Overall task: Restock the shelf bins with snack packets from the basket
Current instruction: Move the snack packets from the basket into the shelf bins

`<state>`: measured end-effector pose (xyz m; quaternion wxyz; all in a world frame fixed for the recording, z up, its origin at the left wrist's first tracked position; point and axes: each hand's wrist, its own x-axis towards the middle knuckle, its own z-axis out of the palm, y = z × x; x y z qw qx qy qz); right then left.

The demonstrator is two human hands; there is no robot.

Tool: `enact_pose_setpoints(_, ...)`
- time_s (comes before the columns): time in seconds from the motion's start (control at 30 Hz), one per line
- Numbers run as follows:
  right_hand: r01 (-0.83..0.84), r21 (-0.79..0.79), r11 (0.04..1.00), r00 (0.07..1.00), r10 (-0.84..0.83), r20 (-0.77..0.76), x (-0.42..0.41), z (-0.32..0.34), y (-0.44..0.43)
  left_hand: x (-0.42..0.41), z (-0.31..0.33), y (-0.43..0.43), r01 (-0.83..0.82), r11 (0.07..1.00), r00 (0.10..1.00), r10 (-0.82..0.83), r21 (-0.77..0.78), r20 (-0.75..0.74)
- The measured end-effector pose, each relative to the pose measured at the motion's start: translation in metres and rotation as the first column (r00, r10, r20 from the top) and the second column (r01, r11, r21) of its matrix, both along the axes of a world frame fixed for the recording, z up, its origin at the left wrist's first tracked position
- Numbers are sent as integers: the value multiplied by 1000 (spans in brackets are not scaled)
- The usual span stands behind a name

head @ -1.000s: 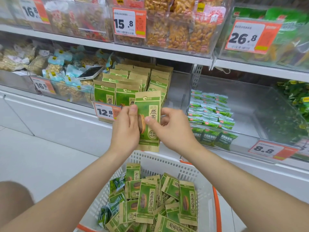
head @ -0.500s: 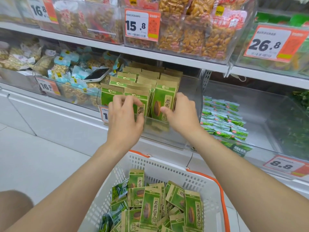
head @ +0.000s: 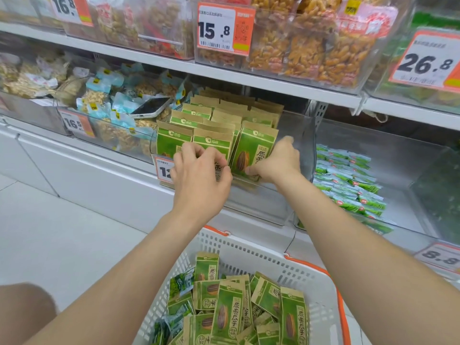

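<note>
A: Bright or dim?
B: Bright, white, even; seemingly from above. Pale sheen across the clear bin front [head: 261, 202].
A: Shadows?
B: Soft only. Dark beneath the upper shelf [head: 273, 84], behind the rows of snack packets [head: 254, 148].
A: Sharp?
B: Mostly. Crisp print on the price tag [head: 216, 28]; motion smear along the upper edge of the right hand [head: 278, 163]; slight softness on the left hand [head: 199, 175].
A: Edges?
B: Bowed by the wide lens: curved shelf lines, forearms [head: 124, 282] stretched large toward the bottom corners. Haze at far right, behind the glossy bin wall [head: 410, 158]. Vivid colour, saturated greens and oranges.
</note>
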<state>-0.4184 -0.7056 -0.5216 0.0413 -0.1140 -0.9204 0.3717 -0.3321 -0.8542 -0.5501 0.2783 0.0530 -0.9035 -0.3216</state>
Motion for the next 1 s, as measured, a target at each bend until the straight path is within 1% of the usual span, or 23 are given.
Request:
enact_pose_setpoints(0.07,-20,19,1000,999,20,-28,-3,-1,-1,-1,-1,-1,2,1000,1000,-2,-11,-1)
enact_pose_setpoints(0.17,-119,20,993,990,117,80,-5,-6,-6,-1,-2,-1,9,999,1000,-9,-34,-1)
enact_pose_setpoints(0.3,-141,-45,989,990,141,-14,-8,-5,-5,-1,-3,-2,9,999,1000,-9,-43,9)
enact_pose_setpoints(0.33,-141,-65,988,990,141,-10,-8,-6,-5,-1,-3,-2,10,999,1000,-9,-44,10)
enact_pose_setpoints(0.43,-65,-149,987,994,78,82,-10,-3,-6,-1,-3,-1,9,999,1000,-9,-47,12)
enact_pose_setpoints(0.5,-30,-128,991,987,49,150,-11,0,-3,-1,-3,-1,9,999,1000,-8,-46,15)
enact_pose_setpoints(0.6,-114,-60,992,964,125,236,-7,3,3,-1,-3,-1,10,999,1000,-10,-51,12)
enact_pose_setpoints(0.67,-150,-51,987,952,158,261,-2,0,4,0,-4,0,13,998,1000,-13,-60,9)
enact_pose_setpoints(0.73,-145,-59,988,961,154,230,1,-4,2,0,-6,0,19,998,1000,-19,-62,6)
enact_pose_setpoints(0.8,-142,22,990,981,137,140,1,-7,-1,0,-7,0,31,998,1000,-31,-50,3)
enact_pose_setpoints(0.9,-84,93,992,996,85,-12,-3,-7,-3,0,-8,-1,41,998,999,-41,-48,5)
enact_pose_setpoints(0.97,-70,134,989,996,76,-40,-6,-10,-2,1,-9,-2,42,998,999,-41,-55,5)
enact_pose_setpoints(1.0,-92,146,985,995,95,-14,-6,-11,-4,1,-9,-3,43,997,999,-43,-59,6)
